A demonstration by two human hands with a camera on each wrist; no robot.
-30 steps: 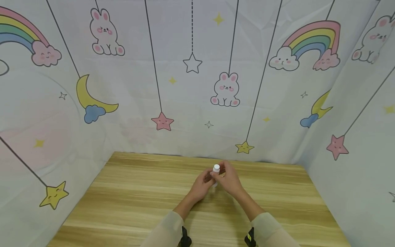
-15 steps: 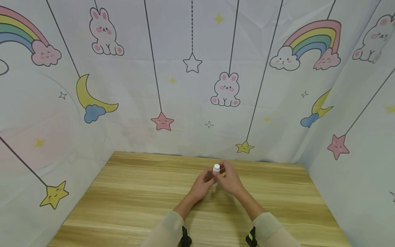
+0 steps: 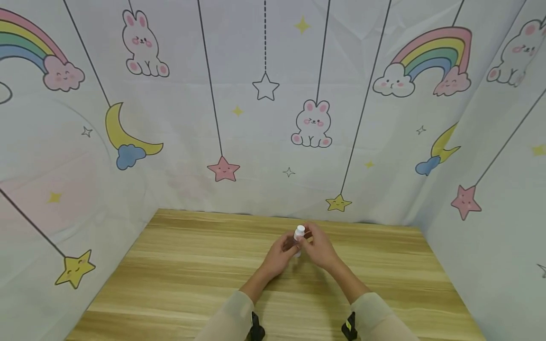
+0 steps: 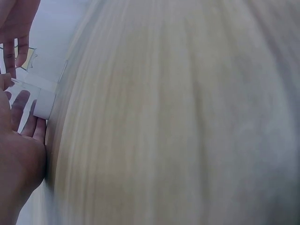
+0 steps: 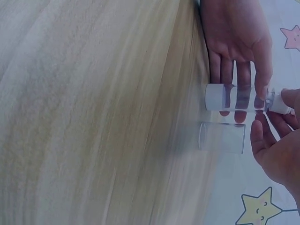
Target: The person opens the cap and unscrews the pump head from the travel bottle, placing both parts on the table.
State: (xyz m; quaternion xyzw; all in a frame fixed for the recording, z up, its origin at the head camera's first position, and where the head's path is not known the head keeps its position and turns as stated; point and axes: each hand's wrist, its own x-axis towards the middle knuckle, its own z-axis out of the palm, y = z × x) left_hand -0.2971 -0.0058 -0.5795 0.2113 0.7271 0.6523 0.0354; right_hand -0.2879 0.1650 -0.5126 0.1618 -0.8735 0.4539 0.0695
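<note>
A clear bottle [image 5: 236, 97] with a white base stands upright on the table, with a white top [image 3: 300, 229] on its neck. My left hand [image 3: 278, 256] holds its body. In the right wrist view that left hand [image 5: 239, 37] has its thumb in front and fingers behind, visible through the clear wall. My right hand [image 3: 320, 247] pinches the white top, which looks slightly tilted at the neck in the right wrist view. Beside the bottle stands a clear open cylinder [image 5: 221, 137], probably a cover, apart from both hands. The left wrist view shows only the bottle's white base [image 4: 44, 103] and lower part.
The wood-grain table [image 3: 192, 274] spreads out around both hands. A white cloth backdrop [image 3: 187, 118] with printed rabbits, stars and rainbows rises at the back and both sides. Black straps [image 3: 257, 327] show at the sleeve cuffs.
The white top has risen very slightly and shifted a little to the right along with my right hand's fingers. My left hand stays in place on the bottle.
</note>
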